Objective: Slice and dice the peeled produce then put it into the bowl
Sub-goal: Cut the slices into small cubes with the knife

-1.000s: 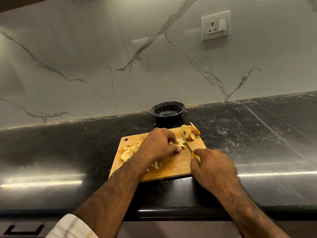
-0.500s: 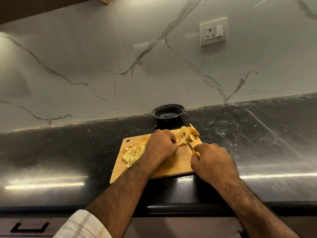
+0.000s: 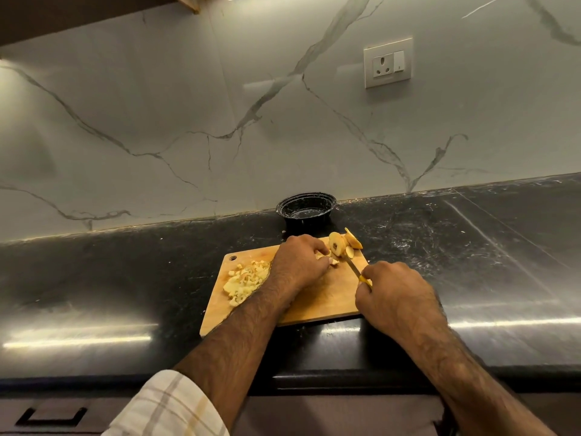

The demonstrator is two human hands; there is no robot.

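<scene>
A wooden cutting board [image 3: 323, 300] lies on the black counter. A heap of pale diced pieces [image 3: 245, 280] sits on its left part. Round yellow slices [image 3: 344, 243] lean together at its far right corner. My left hand [image 3: 298, 262] curls over a small pale piece [image 3: 334, 261] in the board's far middle, fingertips pressing it down. My right hand [image 3: 393, 294] grips a yellow-handled knife [image 3: 356, 270], whose blade points toward that piece and the slices. A black bowl [image 3: 306, 210] stands just behind the board against the wall, with nothing visible in it.
The dark stone counter [image 3: 471, 262] stretches left and right of the board. A marble backsplash rises behind it, with a wall socket [image 3: 387, 62] at the upper right. A drawer handle [image 3: 52, 416] shows below the counter's front edge.
My left hand has slid from the board's middle toward the slices at the far right. The diced heap at the left came into full view. The knife followed toward the far corner.
</scene>
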